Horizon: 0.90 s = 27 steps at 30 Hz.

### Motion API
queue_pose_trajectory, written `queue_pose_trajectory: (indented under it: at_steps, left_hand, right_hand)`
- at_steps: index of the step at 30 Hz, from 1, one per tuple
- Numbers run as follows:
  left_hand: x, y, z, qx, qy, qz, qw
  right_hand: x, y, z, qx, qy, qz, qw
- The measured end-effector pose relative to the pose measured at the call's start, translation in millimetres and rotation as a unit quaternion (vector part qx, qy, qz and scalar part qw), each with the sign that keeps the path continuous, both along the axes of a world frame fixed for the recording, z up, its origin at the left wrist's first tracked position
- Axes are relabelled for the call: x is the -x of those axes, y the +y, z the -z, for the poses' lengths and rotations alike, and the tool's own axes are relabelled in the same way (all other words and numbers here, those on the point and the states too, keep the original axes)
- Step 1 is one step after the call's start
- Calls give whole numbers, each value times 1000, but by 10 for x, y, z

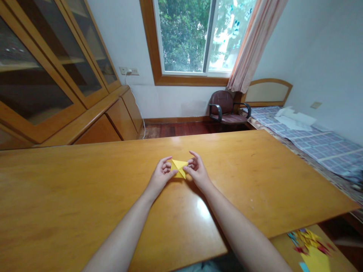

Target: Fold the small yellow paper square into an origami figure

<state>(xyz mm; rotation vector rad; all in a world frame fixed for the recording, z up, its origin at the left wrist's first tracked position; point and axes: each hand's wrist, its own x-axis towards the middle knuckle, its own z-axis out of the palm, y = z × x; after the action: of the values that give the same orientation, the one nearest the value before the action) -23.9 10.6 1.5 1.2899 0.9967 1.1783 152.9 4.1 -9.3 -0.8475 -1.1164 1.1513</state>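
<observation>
A small piece of folded yellow paper is held just above the wooden table, with crease lines crossing near its middle. My left hand pinches its left side, thumb on the near face and fingers behind. On the opposite side, my right hand grips the right edge between thumb and curled fingers, its index finger raised. Parts of the paper's edges are hidden by both thumbs.
At the lower right, a lower surface bears yellow paper sheets and several colourful folded pieces. Beyond the table stand an armchair, a bed and a glass-fronted cabinet beside the window.
</observation>
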Motion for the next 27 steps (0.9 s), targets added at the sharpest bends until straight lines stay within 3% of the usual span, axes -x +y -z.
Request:
queue_pose_trajectory:
  at_steps: [3,10,15,27]
  left_hand:
    - [-2,-16,0,-8,2,18,1000]
    - [15,9,19,-46,-8,-61,997]
    - [68,34,27,-129,46,-88,987]
    - [46,-46,-94,-126,108,-56,985]
  right_hand:
    - [2,-1,-13,4,2,3,1000]
    - [-1,-8,-37,21,-21,13,999]
    - [-19,-22,-31,24,-70,-11,997]
    - [-55,-18,-33,-30,-172,17,984]
